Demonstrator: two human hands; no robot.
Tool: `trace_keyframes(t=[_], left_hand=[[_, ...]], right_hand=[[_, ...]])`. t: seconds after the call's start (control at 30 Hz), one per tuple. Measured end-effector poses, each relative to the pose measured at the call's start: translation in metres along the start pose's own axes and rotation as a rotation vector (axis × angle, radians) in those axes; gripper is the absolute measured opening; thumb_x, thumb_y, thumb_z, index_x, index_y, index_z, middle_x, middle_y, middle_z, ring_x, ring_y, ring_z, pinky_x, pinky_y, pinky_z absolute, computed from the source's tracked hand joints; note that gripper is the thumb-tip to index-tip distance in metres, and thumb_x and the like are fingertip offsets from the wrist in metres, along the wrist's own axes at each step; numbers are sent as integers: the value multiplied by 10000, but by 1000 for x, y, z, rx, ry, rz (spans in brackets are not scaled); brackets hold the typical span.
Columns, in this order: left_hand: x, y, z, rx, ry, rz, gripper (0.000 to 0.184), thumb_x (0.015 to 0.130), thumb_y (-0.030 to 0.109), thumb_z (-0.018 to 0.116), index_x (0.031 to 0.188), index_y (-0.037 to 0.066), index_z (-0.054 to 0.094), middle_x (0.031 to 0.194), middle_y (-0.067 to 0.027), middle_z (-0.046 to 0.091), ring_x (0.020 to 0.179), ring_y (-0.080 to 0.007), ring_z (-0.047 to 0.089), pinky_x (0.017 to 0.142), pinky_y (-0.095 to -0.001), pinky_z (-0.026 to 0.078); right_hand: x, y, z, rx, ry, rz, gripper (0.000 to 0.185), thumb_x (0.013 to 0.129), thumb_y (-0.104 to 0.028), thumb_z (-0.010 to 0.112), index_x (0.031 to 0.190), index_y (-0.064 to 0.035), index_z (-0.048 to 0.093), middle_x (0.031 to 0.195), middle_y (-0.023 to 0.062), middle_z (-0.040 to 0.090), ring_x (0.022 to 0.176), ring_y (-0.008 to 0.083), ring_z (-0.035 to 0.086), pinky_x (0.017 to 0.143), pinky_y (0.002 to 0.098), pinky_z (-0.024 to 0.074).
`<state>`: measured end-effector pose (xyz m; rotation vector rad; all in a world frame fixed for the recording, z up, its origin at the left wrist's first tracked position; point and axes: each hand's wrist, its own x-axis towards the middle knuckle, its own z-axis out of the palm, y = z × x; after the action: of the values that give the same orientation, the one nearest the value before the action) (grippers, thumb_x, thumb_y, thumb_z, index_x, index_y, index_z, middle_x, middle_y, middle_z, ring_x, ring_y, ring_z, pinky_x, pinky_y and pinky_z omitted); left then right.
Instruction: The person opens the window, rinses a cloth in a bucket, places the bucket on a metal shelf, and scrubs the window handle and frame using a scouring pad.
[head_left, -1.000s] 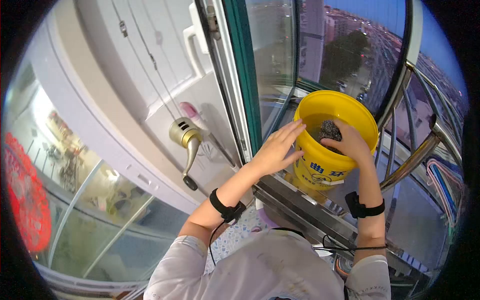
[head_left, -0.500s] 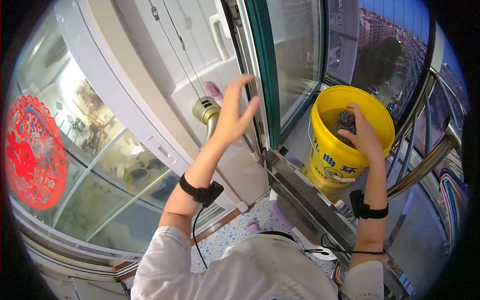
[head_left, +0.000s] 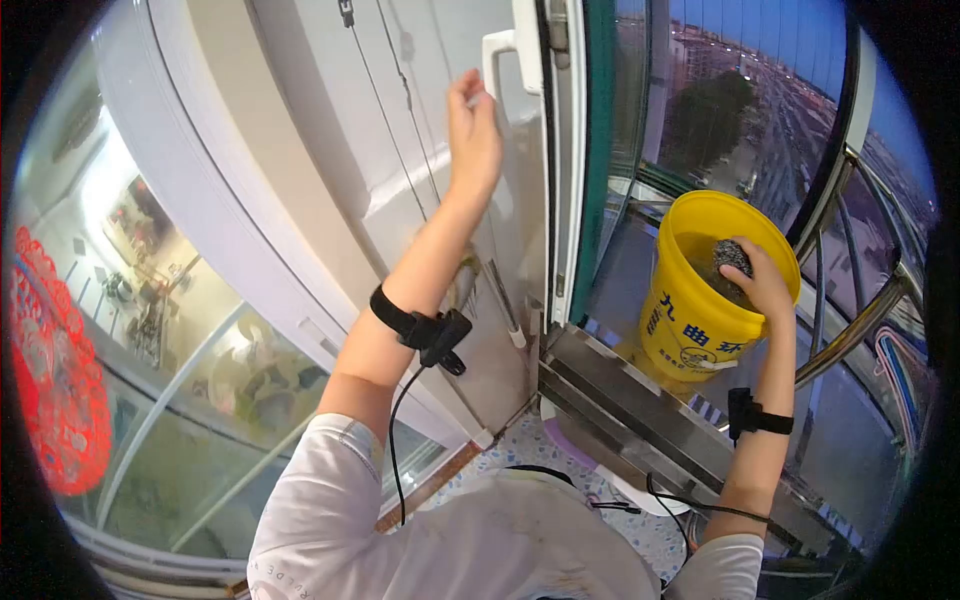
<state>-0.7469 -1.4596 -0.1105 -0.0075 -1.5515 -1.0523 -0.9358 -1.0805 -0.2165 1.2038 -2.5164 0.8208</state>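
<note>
A yellow bucket with blue characters stands on the ledge outside the window track. My right hand reaches over its rim, fingers wrapped round a dark, curly scouring ball above the murky contents. My left hand is raised beside the white window handle, against the white wall panel. Its fingers are curled together near the handle; whether they touch it or hold anything is not clear.
The green-edged window frame stands left of the bucket. Metal railings curve along the right, with hangers beside them. A crank is partly hidden behind my left forearm. A red round decoration is on the glass at far left.
My left hand has left the bucket's rim and risen toward the window handle, its fingers closing. My right hand still holds the scouring ball over the bucket. The view has shifted.
</note>
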Motion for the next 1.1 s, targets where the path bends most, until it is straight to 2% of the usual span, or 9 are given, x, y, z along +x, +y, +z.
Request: trace_keyframes(t=[0.1, 0.17, 0.37, 0.43, 0.63, 0.7, 0.87, 0.97, 1.1], left_hand=[[-13, 4, -3, -199, -164, -77, 389, 936, 86, 388, 1307, -26, 417, 1196, -126, 546, 998, -179, 564, 888, -307, 428], [-16, 1, -9, -161, -216, -35, 420, 949, 70, 370, 1358, -26, 388, 1257, -125, 544, 1052, -189, 581, 920, -310, 437], [-19, 4, -18, -187, -286, -49, 454, 933, 30, 401, 1380, -41, 374, 1281, -144, 542, 1120, -211, 576, 927, -313, 440], [-19, 6, -18, -250, -352, -9, 461, 942, 47, 421, 1390, -45, 363, 1285, -153, 541, 1112, -203, 578, 916, -310, 446], [-20, 6, -6, -394, -418, -14, 471, 932, 27, 475, 1385, -45, 370, 1258, -161, 553, 1100, -194, 582, 897, -293, 462], [-20, 4, 0, -424, -434, -1, 477, 929, 21, 480, 1388, -42, 367, 1250, -160, 557, 1096, -193, 583, 895, -292, 465], [-25, 10, 13, -521, -479, 21, 491, 924, 20, 504, 1390, -34, 359, 1238, -162, 562, 1085, -192, 587, 893, -295, 473], [-24, 8, 17, -563, -544, 6, 491, 927, 37, 524, 1387, -17, 362, 1227, -158, 571, 1078, -187, 592, 885, -298, 481], [-24, 6, 18, -614, -616, -91, 495, 930, 61, 547, 1389, 11, 369, 1201, -147, 591, 1063, -176, 600, 869, -288, 487]], right_hand=[[-2, 1, 1, -43, 10, 95, 513, 791, -267, 724, 1226, -64, 543, 1140, 204, 607, 1070, 376, 567, 917, 418, 434], [-2, -4, -5, -298, 8, 193, 505, 787, -277, 728, 1203, -54, 547, 1124, 217, 606, 1025, 389, 578, 887, 434, 442], [-2, -2, -4, -217, 97, 240, 532, 777, -192, 731, 1254, -138, 501, 1115, 215, 551, 1049, 407, 549, 864, 437, 453], [-2, 2, -3, -301, 272, 107, 542, 785, -158, 720, 1279, -158, 495, 1176, 213, 511, 1070, 418, 540, 889, 443, 450], [3, -37, -13, -328, 394, 127, 584, 827, -139, 681, 1345, -192, 417, 1217, 233, 478, 1110, 440, 515, 905, 447, 454], [10, -55, -22, -349, 615, -9, 579, 835, -142, 672, 1344, -165, 399, 1218, 228, 480, 1116, 436, 512, 895, 448, 459], [32, -134, -63, -368, 770, -61, 420, 845, -187, 674, 1235, -127, 529, 1222, 204, 486, 1092, 413, 526, 883, 443, 466], [44, -204, -76, -476, 957, -291, 340, 836, -208, 690, 1162, -146, 618, 1241, 158, 490, 1088, 366, 543, 856, 426, 488], [71, -269, -69, -454, 959, -562, 340, 818, -167, 706, 1150, -147, 641, 1230, 122, 525, 1011, 326, 596, 807, 390, 514]])
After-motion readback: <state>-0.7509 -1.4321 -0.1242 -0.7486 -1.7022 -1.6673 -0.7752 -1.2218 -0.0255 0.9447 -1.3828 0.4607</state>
